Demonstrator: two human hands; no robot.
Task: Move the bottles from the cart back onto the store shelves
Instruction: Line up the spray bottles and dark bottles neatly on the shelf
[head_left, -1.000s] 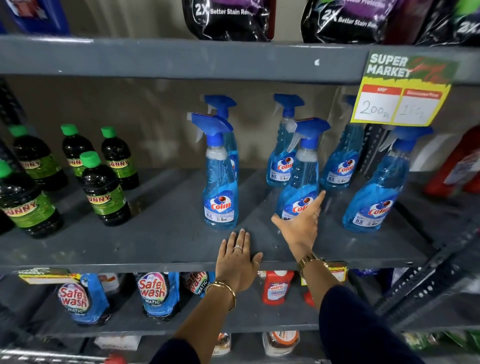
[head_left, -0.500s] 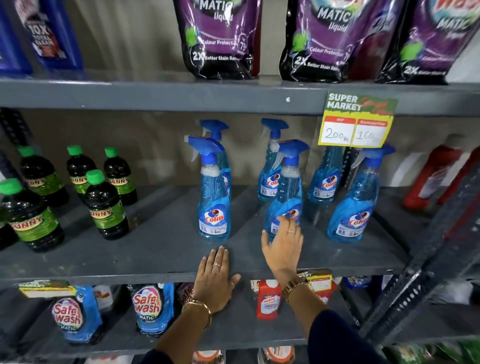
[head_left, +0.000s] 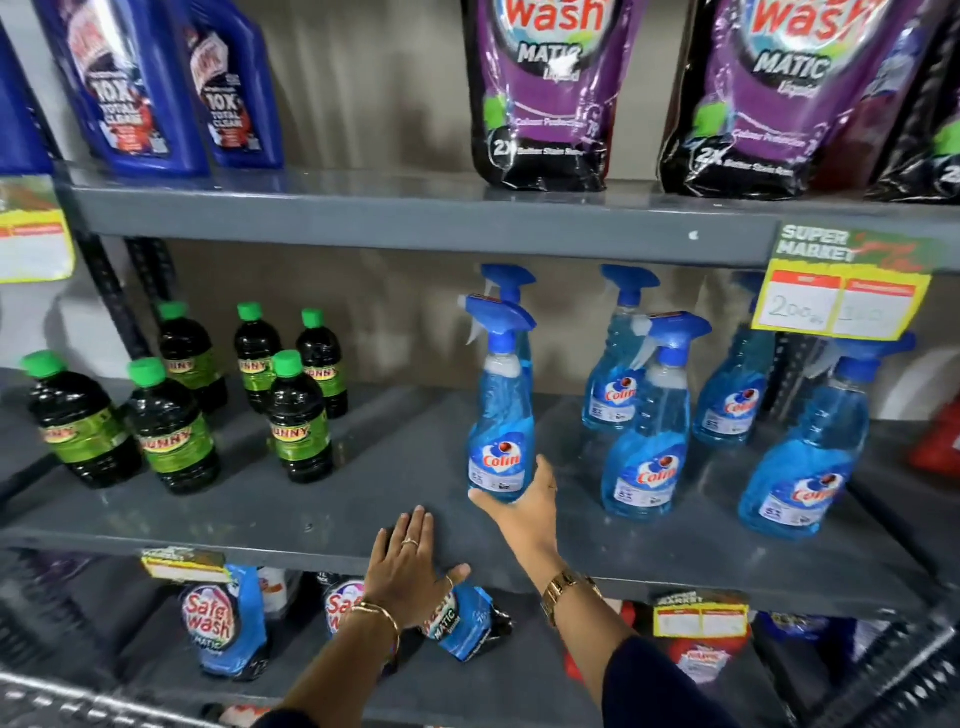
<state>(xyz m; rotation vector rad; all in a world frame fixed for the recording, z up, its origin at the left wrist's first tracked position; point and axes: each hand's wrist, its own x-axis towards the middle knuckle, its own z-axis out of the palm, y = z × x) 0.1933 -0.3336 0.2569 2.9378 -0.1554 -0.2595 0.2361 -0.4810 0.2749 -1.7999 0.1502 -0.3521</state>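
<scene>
Several blue Colin spray bottles stand on the grey middle shelf (head_left: 363, 514). My right hand (head_left: 524, 506) wraps around the base of the front-left spray bottle (head_left: 501, 415), thumb on one side and fingers on the other; the bottle stands upright on the shelf. To its right stand another front spray bottle (head_left: 647, 441) and a far-right spray bottle (head_left: 808, 452), with more behind them. My left hand (head_left: 410, 569) lies flat on the shelf's front edge with fingers spread and holds nothing. The cart is not in view.
Several dark bottles with green caps (head_left: 298, 421) stand at the shelf's left. Blue detergent jugs (head_left: 140, 88) and purple pouches (head_left: 545, 93) fill the upper shelf. A yellow price tag (head_left: 836, 299) hangs at right. Safewash pouches (head_left: 218, 623) sit on the lower shelf.
My right hand moved left from the middle front spray bottle to the front-left one and closed around its base. My left hand stayed flat on the shelf edge. The view tilted upward.
</scene>
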